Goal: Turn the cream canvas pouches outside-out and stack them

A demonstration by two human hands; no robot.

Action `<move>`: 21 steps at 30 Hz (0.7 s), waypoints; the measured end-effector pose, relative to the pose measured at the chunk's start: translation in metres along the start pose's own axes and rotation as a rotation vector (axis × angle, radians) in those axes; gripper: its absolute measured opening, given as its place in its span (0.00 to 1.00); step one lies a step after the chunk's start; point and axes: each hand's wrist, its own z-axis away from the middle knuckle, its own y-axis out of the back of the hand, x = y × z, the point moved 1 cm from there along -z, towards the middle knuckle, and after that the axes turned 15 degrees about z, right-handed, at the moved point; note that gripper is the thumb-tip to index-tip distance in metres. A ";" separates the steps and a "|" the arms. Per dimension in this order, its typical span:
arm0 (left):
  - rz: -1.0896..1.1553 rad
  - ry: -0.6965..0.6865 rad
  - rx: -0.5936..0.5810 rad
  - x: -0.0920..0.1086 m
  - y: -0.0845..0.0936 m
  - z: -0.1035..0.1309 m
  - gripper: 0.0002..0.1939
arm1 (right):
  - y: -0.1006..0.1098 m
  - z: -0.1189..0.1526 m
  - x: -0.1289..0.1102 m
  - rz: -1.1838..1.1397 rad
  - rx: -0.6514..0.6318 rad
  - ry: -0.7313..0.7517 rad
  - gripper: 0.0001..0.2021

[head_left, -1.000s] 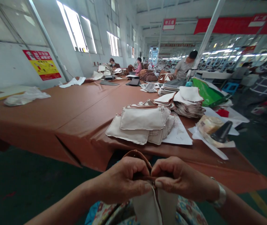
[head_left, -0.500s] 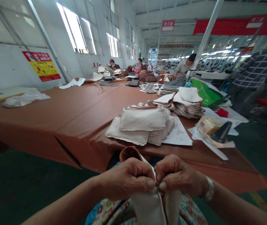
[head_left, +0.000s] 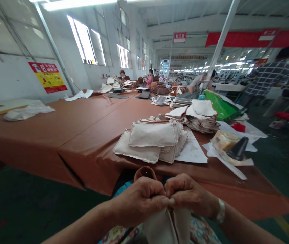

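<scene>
Over my lap, my left hand [head_left: 146, 198] and my right hand [head_left: 191, 196] meet, thumbs and fingers pinched together at the brown-edged seam of an off-white fabric piece [head_left: 159, 227]. The piece hangs down below both hands, its brown inner edge showing along the middle. My fingers hide the spot they grip. Just beyond my left hand is a curled brown leather-like piece [head_left: 145, 173]. On the table ahead lies a stack of off-white fabric pieces [head_left: 153, 134] with brown edges.
The table [head_left: 83, 132] has a brown cover. To the right stand another fabric stack [head_left: 202, 115], a green bag [head_left: 222, 103], and a black cone [head_left: 238, 149] beside a yellowish block [head_left: 224, 140] on white sheets. A plastic bag [head_left: 29, 110] lies left. Several people work farther back.
My hands stay pinched on the fabric piece and have drawn closer together, slightly lower. The view has tilted up a little. A person in a checked shirt at right has shifted.
</scene>
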 end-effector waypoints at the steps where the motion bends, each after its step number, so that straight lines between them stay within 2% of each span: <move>1: -0.003 -0.019 0.078 -0.001 0.001 -0.001 0.21 | 0.004 0.001 -0.004 0.085 0.029 0.020 0.14; 3: -0.017 -0.056 0.259 -0.002 0.003 -0.003 0.20 | 0.012 0.005 -0.015 0.306 0.135 0.045 0.13; 4: -0.039 -0.080 0.341 -0.001 0.005 -0.004 0.20 | 0.016 0.007 -0.022 0.391 0.197 0.037 0.16; 6: -0.116 -0.142 0.455 0.003 0.006 -0.005 0.19 | 0.018 0.012 -0.033 0.444 0.273 -0.026 0.30; 7: -0.163 -0.189 0.476 0.006 0.005 -0.005 0.19 | 0.016 0.013 -0.036 0.436 0.266 -0.061 0.37; 8: -0.215 -0.244 0.475 0.009 0.003 -0.006 0.19 | 0.013 0.013 -0.036 0.429 0.233 -0.078 0.40; 9: -0.280 -0.305 0.452 0.011 0.000 -0.006 0.19 | 0.008 0.012 -0.033 0.427 0.183 -0.072 0.37; 12: -0.586 -0.507 0.366 0.009 -0.014 -0.007 0.17 | -0.002 0.007 -0.010 0.386 0.116 0.006 0.14; 15: -0.913 -0.701 0.393 -0.005 -0.028 -0.002 0.18 | 0.006 0.008 0.019 0.254 0.177 -0.030 0.13; 17: -1.045 -0.817 0.402 -0.019 -0.032 0.003 0.18 | 0.018 0.012 0.030 0.198 0.158 -0.075 0.12; 19: -1.117 -0.913 0.372 -0.038 -0.031 0.010 0.12 | 0.029 0.017 0.030 0.173 0.119 -0.114 0.14; 21: -1.109 -0.955 0.344 -0.061 -0.027 0.015 0.09 | 0.035 0.019 0.019 0.170 0.082 -0.130 0.17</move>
